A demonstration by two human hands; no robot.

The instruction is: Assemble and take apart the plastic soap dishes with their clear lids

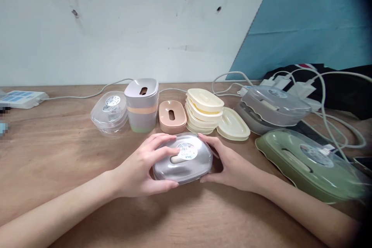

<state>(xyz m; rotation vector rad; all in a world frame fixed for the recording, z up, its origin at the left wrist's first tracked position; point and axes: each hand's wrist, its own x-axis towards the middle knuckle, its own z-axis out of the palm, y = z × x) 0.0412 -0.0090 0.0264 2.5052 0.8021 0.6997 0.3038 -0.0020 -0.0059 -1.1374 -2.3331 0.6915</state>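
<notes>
A grey plastic box with a clear lid [192, 170] is between my hands, just above or on the wooden table; I cannot tell which. Its lid bears a round silver label, and a pale strip shows through a slot beneath. My left hand [145, 166] wraps the left side, thumb at the near edge and a finger lying on top by the label. Around the right end curls my right hand [229, 162], fingertips at the far corner and thumb at the near corner. Behind the box stand a peach slotted cover [177, 124] and stacked cream lids [203, 118].
Clear lids [109, 114] and nested slotted covers [142, 114] stand at the back left. One cream lid [234, 124] leans by its stack. Finished-looking grey boxes [279, 106] and a green box [302, 170] lie right, near white cables [322, 85]. A power strip [24, 99] sits far left.
</notes>
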